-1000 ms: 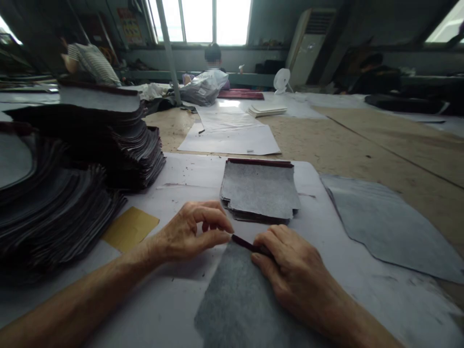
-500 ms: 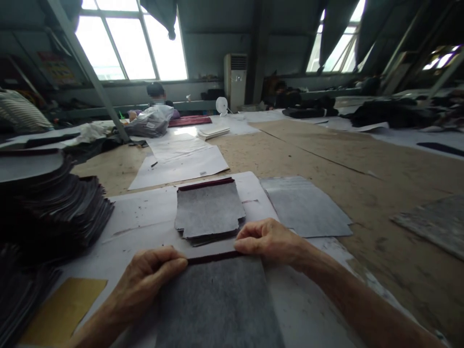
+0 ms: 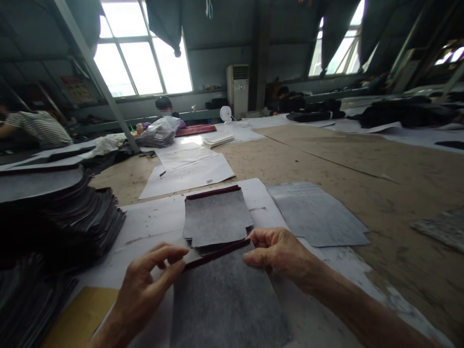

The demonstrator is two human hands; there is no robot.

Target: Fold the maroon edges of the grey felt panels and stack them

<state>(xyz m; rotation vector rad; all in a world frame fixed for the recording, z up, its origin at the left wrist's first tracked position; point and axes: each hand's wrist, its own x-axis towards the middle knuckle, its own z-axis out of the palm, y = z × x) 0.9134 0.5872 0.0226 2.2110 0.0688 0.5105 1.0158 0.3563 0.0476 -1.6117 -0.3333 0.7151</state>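
Observation:
A grey fabric panel (image 3: 224,299) with a dark maroon folded strip along its far edge lies in front of me. My right hand (image 3: 277,251) pinches its far right corner between thumb and fingers; that corner is slightly raised. At the far left corner, my left hand (image 3: 154,278) has thumb and index finger parted, the thumb tip beside the strip's end. Just beyond lies a small stack of grey panels (image 3: 217,217), with a similar maroon strip on the top one's far edge and notched near corners.
Tall piles of dark-edged panels (image 3: 87,222) stand at left, near a yellow-brown card (image 3: 81,316). More grey pieces (image 3: 319,212) lie at right, partly on white paper (image 3: 145,222). A slanted pole (image 3: 97,72) rises at left. People sit across the table.
My left fingers have parted from their pinch on the strip's left end. The right hand has lifted its corner a little, so the strip now slants. The view has tilted up slightly.

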